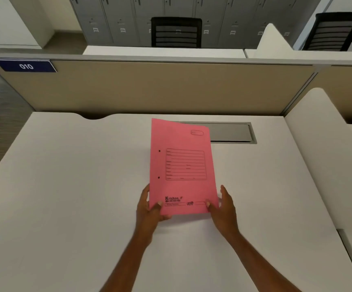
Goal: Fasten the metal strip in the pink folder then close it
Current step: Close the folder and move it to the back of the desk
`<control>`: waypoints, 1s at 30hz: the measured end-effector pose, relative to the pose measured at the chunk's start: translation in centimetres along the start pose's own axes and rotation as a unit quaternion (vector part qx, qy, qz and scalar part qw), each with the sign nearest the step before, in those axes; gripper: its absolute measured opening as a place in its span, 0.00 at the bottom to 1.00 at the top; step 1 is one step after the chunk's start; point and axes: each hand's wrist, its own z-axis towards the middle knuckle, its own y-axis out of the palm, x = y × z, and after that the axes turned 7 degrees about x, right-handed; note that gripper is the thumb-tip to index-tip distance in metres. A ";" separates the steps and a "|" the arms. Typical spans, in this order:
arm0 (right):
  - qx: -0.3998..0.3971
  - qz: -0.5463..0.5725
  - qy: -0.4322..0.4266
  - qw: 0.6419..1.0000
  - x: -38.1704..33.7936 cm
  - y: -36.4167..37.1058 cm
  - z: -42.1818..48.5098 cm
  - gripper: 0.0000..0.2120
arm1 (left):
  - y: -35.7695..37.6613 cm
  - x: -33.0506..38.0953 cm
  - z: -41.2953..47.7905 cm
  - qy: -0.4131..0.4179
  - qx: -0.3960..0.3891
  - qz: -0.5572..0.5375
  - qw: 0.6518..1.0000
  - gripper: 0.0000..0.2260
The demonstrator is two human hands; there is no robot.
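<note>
Both hands, left hand [149, 205] and right hand [223, 207], pinch the closed pink folder's [181, 165] near corners mid-worktop [65, 186], long axis running away toward the far edge, spine at left.

Two hands holding a closed pink folder over a white desk

The pink folder [182, 165] is being held shut, front cover facing up, by its near edge: the left hand [149, 205] is gripping the near left corner with its thumb on the cover, and the right hand [223, 207] is gripping the near right corner likewise. Its far end is overlapping a grey cable hatch [232, 132] in the white desk [65, 186].
</note>
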 end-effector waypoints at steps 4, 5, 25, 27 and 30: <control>-0.101 0.178 0.106 0.973 -4.1 1.1 0.6 0.18 | -3.1 2.9 3.3 0.033 0.011 0.004 0.999 0.28; -0.109 0.187 0.104 0.971 -5.0 1.7 0.7 0.13 | -3.8 3.4 4.2 0.038 0.016 0.009 0.999 0.27; -0.102 0.244 0.166 0.950 -12.8 13.4 6.3 0.08 | -10.2 5.8 18.8 0.021 0.105 0.090 0.990 0.22; -0.096 0.244 0.177 0.949 -12.4 13.9 6.6 0.07 | -10.2 5.5 19.5 0.011 0.095 0.091 0.991 0.21; -0.094 0.253 0.196 0.943 -12.3 13.8 6.7 0.07 | -10.1 5.3 19.9 -0.004 0.082 0.090 0.993 0.20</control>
